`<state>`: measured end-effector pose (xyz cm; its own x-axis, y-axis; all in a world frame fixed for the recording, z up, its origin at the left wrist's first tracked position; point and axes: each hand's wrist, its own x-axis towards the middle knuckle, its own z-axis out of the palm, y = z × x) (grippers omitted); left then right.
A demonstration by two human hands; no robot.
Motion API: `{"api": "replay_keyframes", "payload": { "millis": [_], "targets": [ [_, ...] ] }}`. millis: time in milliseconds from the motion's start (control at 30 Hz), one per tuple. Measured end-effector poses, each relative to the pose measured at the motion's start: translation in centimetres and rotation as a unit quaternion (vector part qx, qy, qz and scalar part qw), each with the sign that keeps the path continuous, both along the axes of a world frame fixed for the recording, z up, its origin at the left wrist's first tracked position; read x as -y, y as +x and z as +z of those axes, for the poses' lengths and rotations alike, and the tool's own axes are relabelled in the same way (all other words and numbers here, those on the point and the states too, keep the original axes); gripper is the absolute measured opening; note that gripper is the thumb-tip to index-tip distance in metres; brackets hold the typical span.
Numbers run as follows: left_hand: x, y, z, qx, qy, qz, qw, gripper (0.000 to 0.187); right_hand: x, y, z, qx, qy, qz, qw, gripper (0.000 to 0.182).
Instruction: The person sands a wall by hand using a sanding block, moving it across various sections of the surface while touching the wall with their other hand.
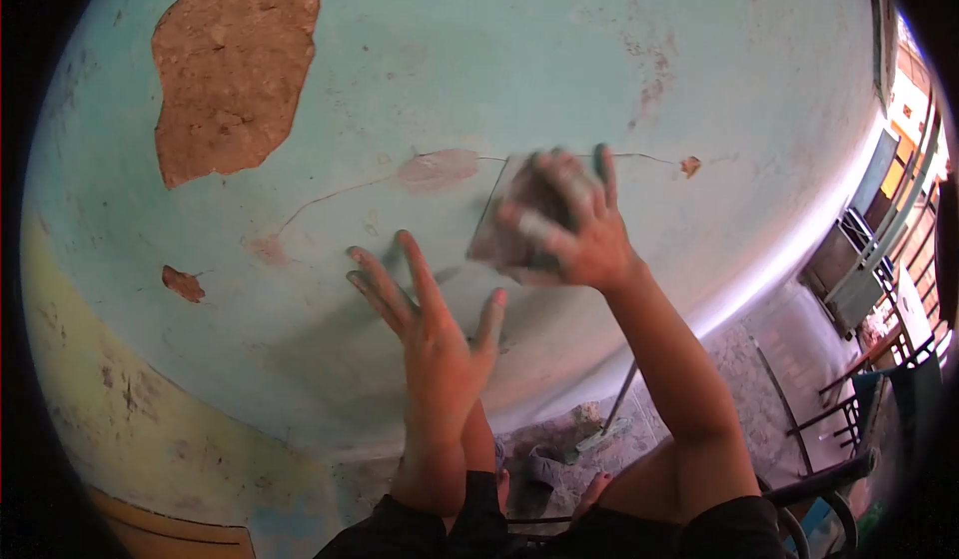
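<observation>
A: Where is the brownish sheet (493, 235)?
B: Just right of the frame's centre, tilted against the pale green wall (499, 49). The right hand (587, 234) holds it there, fingers spread across it. Hand and sheet are both blurred, so I can't tell exactly how the fingertips grip.
A: And the left hand (435, 324)?
B: Below and left of the sheet, near the middle of the frame, open and holding nothing, its fingers spread and pointing up. I can't tell whether the fingertips touch the wall.
A: What surrounds the sheet?
B: A thin crack (335, 195) runs out on both sides of it. To its left the line meets a pinkish patch (440, 168); at its right end is a small brown spot (690, 166).
A: Farther off?
B: A large bare brown area (235, 69) at upper left, a smaller chip (183, 283) at middle left, a yellowish band (170, 424) at lower left, and a grey floor (734, 394) at lower right.
</observation>
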<state>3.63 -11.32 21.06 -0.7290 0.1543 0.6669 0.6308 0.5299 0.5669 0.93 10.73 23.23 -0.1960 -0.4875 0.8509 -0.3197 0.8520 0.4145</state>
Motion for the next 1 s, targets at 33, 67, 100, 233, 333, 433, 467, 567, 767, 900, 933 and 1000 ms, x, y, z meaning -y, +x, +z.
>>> {"api": "replay_keyframes", "payload": {
  "millis": [33,67,100,233,333,433,467,567,767,900,933,1000],
  "targets": [
    [0.0,-0.2,0.0,-0.011,-0.018,0.02,1.0,0.1,-1.1,0.0,0.2,0.011,0.037,-0.021,0.999,0.068],
    [0.2,-0.4,0.0,-0.017,-0.023,0.036,0.999,0.1,-2.7,0.2,0.6,0.021,0.071,-0.038,0.997,0.066],
    [0.2,-0.4,-0.1,-0.011,-0.023,0.018,1.0,0.101,-2.9,0.6,1.8,-0.016,-0.014,-0.06,0.998,0.074],
    [0.4,-0.8,-0.4,-0.005,-0.038,-0.006,0.999,0.103,-1.0,0.2,1.9,-0.074,-0.128,-0.037,0.988,0.08],
    [-0.1,-0.8,-0.3,-0.025,-0.045,-0.005,0.999,0.104,-1.7,0.0,-0.4,-0.005,0.068,-0.018,0.998,0.078],
    [0.2,-0.7,0.2,-0.018,-0.056,-0.004,0.998,0.101,-3.6,0.5,1.6,-0.091,-0.057,-0.05,0.993,0.087],
    [0.1,-0.6,0.3,-0.006,-0.054,-0.016,0.998,0.098,-4.0,0.4,2.0,-0.113,-0.156,-0.002,0.981,0.088],
    [-0.1,-0.5,0.3,-0.008,-0.044,-0.016,0.999,0.098,-2.4,0.5,-1.0,-0.051,-0.042,-0.079,0.995,0.079],
    [-0.7,-0.9,-0.3,-0.04,-0.035,-0.005,0.999,0.099,-4.3,0.5,1.1,-0.087,-0.046,-0.019,0.995,0.092],
    [-0.8,-0.7,-0.4,-0.029,-0.032,-0.004,0.999,0.099,-3.7,0.8,-0.9,-0.084,-0.057,-0.084,0.991,0.089],
    [-0.8,-0.6,-0.6,-0.028,-0.042,-0.005,0.999,0.103,-3.3,0.8,-2.0,-0.049,0.023,-0.081,0.995,0.089],
    [-0.8,-0.7,-0.8,-0.035,-0.051,0.01,0.998,0.107,-2.1,0.9,-0.8,-0.067,0.094,-0.043,0.992,0.089]
  ]
}}
